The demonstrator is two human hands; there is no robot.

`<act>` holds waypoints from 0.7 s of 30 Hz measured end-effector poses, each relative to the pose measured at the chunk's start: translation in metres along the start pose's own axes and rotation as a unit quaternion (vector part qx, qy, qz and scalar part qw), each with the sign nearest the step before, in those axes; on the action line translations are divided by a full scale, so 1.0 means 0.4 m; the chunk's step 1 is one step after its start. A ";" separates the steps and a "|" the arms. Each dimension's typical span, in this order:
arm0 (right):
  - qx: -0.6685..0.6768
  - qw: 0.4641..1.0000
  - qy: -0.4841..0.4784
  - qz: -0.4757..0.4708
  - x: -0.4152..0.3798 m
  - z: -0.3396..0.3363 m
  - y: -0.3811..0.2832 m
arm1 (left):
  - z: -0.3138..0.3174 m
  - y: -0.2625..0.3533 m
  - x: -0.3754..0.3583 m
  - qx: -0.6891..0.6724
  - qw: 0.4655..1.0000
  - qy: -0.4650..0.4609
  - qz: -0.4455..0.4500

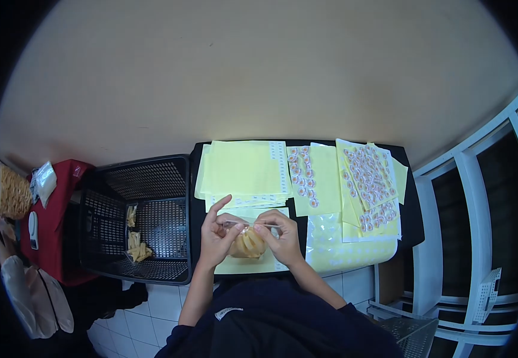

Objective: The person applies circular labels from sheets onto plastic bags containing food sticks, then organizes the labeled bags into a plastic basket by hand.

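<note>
A clear plastic bag of pale yellow snack pieces is held upright above a yellow sheet near the table's front edge. My left hand pinches the left side of the bag's top, its index finger raised. On the right side of the top, my right hand closes thumb and fingers on the plastic. Yellow sheets with small printed labels lie behind my hands. To the right are sheets of round stickers.
A black basket with several snack bags stands left. Beyond it are a red-covered table, a white device, a tray of snacks and another person's sleeve. White metal shelving stands right.
</note>
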State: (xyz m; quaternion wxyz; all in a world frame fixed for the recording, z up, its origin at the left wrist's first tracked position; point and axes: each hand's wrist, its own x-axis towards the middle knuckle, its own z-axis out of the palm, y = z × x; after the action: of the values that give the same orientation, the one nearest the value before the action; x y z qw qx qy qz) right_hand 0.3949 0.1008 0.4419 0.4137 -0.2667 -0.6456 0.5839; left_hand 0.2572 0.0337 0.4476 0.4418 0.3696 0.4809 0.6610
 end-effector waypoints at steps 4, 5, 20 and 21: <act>0.057 0.994 0.048 0.082 -0.042 -0.008 0.059 | 0.001 -0.104 -0.015 -0.065 0.995 -0.010 -0.078; 0.066 0.992 0.052 0.090 -0.050 -0.014 0.074 | 0.007 -0.120 -0.017 -0.020 0.997 -0.020 -0.066; -0.498 0.853 0.155 0.013 0.082 -0.249 0.219 | -0.066 -0.273 0.004 -0.230 0.928 0.131 -0.263; -0.516 0.842 0.161 0.002 0.088 -0.249 0.225 | -0.067 -0.273 0.004 -0.230 0.928 0.132 -0.262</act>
State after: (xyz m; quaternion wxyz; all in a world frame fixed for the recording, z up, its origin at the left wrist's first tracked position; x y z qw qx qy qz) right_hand 0.4484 0.1989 0.3595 0.3131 -0.5330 -0.7774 0.1165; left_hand 0.2572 0.0431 0.3355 0.6044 0.0280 0.4492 0.6574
